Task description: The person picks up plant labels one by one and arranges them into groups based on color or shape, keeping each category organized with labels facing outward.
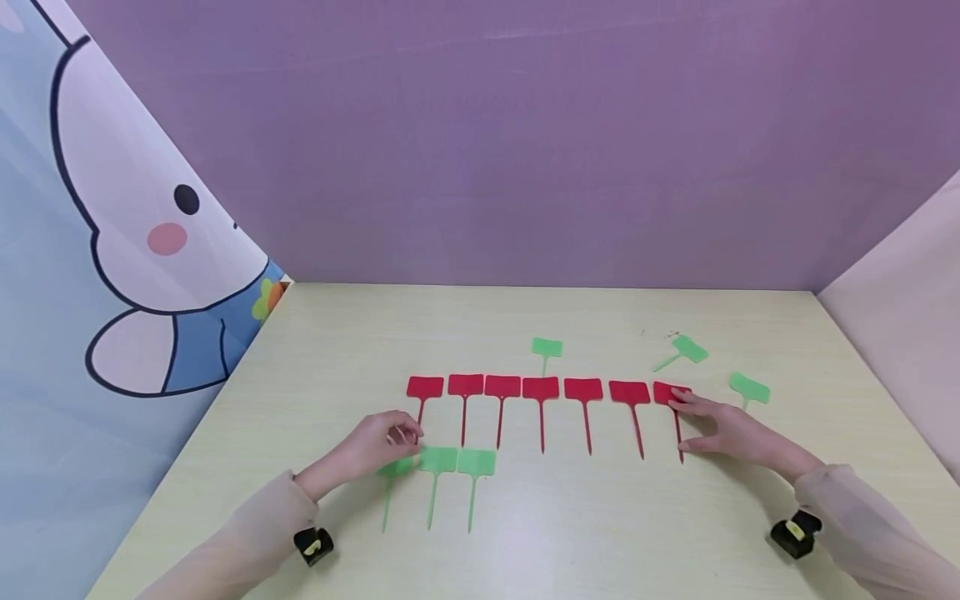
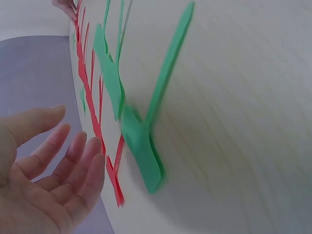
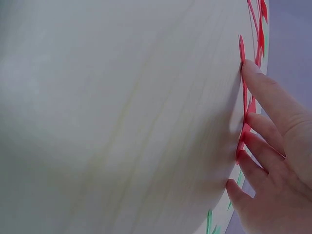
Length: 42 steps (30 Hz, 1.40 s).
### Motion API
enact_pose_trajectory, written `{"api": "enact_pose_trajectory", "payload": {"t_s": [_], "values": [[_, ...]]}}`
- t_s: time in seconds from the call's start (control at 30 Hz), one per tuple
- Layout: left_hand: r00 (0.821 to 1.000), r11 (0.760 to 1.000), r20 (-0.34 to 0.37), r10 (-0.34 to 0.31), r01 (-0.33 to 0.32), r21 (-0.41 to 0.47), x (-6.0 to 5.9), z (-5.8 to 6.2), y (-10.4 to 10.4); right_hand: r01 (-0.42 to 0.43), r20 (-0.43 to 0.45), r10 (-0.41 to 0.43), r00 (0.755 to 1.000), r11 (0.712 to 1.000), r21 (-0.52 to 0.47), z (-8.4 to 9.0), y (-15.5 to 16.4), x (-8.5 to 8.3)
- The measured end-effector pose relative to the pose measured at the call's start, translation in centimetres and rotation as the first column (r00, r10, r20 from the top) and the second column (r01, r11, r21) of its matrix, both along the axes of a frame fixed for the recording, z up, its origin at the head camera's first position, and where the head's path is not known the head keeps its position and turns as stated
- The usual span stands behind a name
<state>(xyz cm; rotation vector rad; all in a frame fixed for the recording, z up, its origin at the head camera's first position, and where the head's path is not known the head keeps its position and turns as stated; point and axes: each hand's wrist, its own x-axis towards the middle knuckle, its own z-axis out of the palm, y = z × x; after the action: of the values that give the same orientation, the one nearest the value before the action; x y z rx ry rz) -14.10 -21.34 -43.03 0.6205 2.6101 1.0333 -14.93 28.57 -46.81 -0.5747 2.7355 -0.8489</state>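
Relaxed left hand (image 2: 44, 180), fingers (image 2: 73, 151) straight, just beside a green tag (image 2: 141, 146) and red tags (image 2: 90, 92) on pale table (image 2: 234, 122)

The head of the leftmost green label (image 1: 395, 467) is partly covered by the left hand (image 1: 372, 447) in the head view. The head of the rightmost red label (image 1: 670, 393) is partly hidden under the fingers of the right hand (image 1: 731, 433). In the left wrist view the near green label (image 2: 141, 146) is blurred. Both forearms are cut off by the lower edge.
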Motion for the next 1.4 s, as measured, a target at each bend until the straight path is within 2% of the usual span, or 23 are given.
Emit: {"api": "enact_pose_trajectory", "payload": {"t_s": [0.2,0.4,0.57,0.63,0.73,0.83,0.97,1.1,1.23,1.4], "values": [[1.000,0.999,-0.005,0.014,-0.014,-0.037,0.4,0.3,-1.2,0.002,-0.010,-0.002,1.000,1.000,0.005,-0.2,0.0,0.0],[0.999,0.997,-0.040,0.026,-0.029,-0.070,0.9,0.4,-2.4,0.006,-0.004,-0.006,1.000,1.000,0.003,-0.1,0.0,0.1],[0.999,0.994,-0.015,0.034,-0.035,-0.102,1.4,0.4,-3.0,0.018,0.011,-0.018,1.000,1.000,0.009,-0.2,0.0,0.0],[0.999,0.990,-0.033,0.006,-0.010,-0.138,1.6,0.3,-3.2,0.021,0.014,-0.021,1.000,1.000,0.012,-0.2,0.0,0.0],[0.991,0.973,-0.104,-0.081,0.056,-0.225,1.9,0.1,-3.4,0.019,0.008,-0.019,1.000,1.000,0.018,-0.2,0.1,-0.1],[0.975,0.950,-0.159,-0.157,0.105,-0.295,2.3,-0.1,-3.6,0.022,0.008,-0.022,1.000,1.000,0.022,-0.2,0.0,-0.1],[0.958,0.931,-0.195,-0.211,0.135,-0.340,2.9,-0.5,-3.7,0.024,0.001,-0.024,1.000,1.000,0.014,0.0,-0.2,0.0],[0.928,0.908,-0.253,-0.273,0.162,-0.387,3.5,-0.7,-3.8,0.020,-0.028,-0.019,0.999,1.000,0.019,0.0,-0.3,0.0],[0.907,0.895,-0.289,-0.305,0.169,-0.413,3.9,-0.8,-3.8,0.032,-0.044,-0.031,0.999,0.999,0.033,-0.2,-0.3,0.0],[0.903,0.882,-0.285,-0.321,0.176,-0.437,4.3,-0.9,-3.7,0.038,-0.072,-0.035,0.997,0.999,0.038,-0.2,-0.4,0.1]]}}
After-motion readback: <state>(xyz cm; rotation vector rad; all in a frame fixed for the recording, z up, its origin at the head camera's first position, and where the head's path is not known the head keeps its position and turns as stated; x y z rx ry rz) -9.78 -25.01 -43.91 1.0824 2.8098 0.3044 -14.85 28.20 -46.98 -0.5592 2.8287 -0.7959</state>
